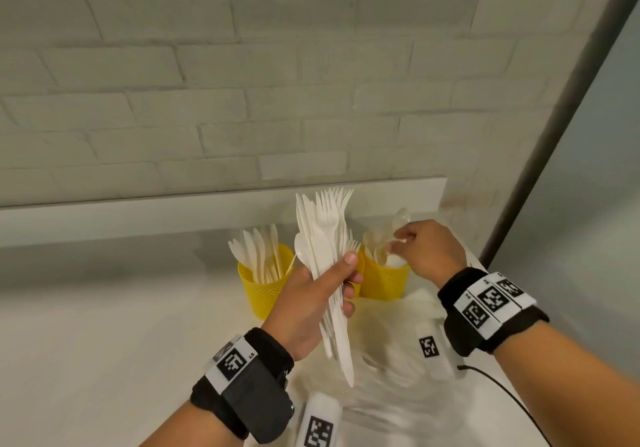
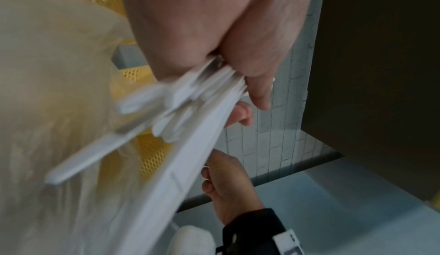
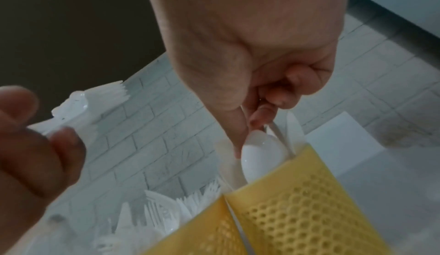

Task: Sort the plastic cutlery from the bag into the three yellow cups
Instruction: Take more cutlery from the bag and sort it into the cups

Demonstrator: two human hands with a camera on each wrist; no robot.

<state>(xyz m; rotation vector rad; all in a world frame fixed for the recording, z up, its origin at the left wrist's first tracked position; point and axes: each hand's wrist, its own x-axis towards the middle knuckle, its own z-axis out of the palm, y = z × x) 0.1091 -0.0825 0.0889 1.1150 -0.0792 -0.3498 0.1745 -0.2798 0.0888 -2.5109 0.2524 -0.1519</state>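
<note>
My left hand (image 1: 346, 277) grips a fanned bundle of white plastic cutlery (image 1: 325, 238), mostly forks and knives with one spoon, upright above the table. The same bundle (image 2: 190, 117) fills the left wrist view. My right hand (image 1: 398, 242) hovers over the right yellow cup (image 1: 384, 280) and pinches a clear-white spoon (image 3: 259, 151) whose bowl stands just above the cup's rim (image 3: 297, 168). The left yellow cup (image 1: 263, 290) holds several white pieces. Only a sliver of the middle cup (image 1: 360, 263) shows behind the bundle. The crumpled bag (image 1: 391, 363) lies on the table below my hands.
A white ledge (image 1: 221, 211) and a brick wall run behind the cups. A black cable (image 1: 502, 391) trails across the table's right side. White tagged blocks (image 1: 429, 346) lie on and near the bag. A dark post (image 1: 554, 135) rises at the right.
</note>
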